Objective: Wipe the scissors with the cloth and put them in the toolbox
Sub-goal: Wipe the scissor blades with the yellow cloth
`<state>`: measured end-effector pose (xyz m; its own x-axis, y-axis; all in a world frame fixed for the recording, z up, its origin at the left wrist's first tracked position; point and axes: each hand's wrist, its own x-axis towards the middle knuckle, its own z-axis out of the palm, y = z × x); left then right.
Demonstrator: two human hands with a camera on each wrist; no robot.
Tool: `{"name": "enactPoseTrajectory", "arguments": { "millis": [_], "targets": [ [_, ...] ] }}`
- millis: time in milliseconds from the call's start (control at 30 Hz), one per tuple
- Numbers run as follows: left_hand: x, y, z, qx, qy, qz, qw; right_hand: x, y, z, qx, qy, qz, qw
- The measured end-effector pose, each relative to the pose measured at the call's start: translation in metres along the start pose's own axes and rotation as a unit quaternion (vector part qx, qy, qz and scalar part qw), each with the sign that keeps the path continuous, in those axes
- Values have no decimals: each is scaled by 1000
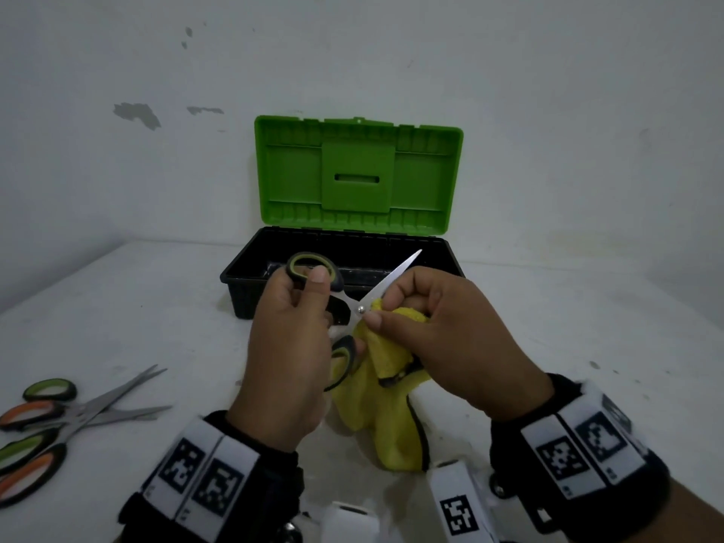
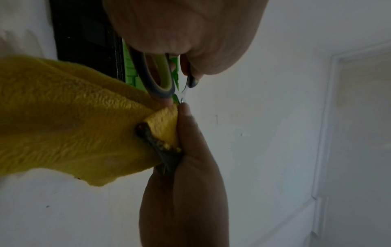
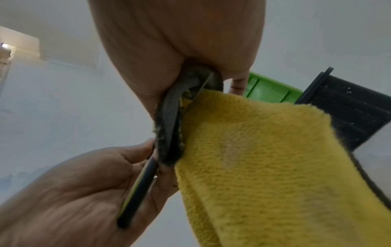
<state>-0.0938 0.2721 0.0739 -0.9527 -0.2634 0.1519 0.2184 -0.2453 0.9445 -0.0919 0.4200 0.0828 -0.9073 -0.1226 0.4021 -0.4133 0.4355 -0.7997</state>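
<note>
Fingers [image 1: 386, 297] of right hand [image 1: 458, 339] pinch cloth [image 1: 384, 386] around scissors [image 1: 352, 303].

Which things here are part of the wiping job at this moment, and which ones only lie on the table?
In use:
- scissors with green handles, held by the left hand
- yellow cloth, pinched on the blade by the right hand
- open toolbox, where they go

Lying about:
- two more scissors, crossed on the table at far left

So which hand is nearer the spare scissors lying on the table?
Left. The left hand is closer to the spare scissors; the right hand is farther away.
</note>
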Motion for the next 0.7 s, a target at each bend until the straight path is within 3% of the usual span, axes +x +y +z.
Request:
{"name": "enactPoseTrajectory", "arguments": {
  "millis": [233, 433, 567, 700],
  "targets": [
    [9, 7, -15, -47, 18, -10, 999, -7, 6, -18, 28, -17, 26, 999],
    [23, 7, -27, -90, 67, -13, 994, -10, 22, -43, 26, 9, 70, 997],
    [27, 5, -27, -119, 79, -28, 989, -8, 27, -50, -87, -64, 90, 990],
    [26, 3, -15, -183, 72, -57, 979, -7, 31, -44, -277, -168, 93, 942]
  ]
}}
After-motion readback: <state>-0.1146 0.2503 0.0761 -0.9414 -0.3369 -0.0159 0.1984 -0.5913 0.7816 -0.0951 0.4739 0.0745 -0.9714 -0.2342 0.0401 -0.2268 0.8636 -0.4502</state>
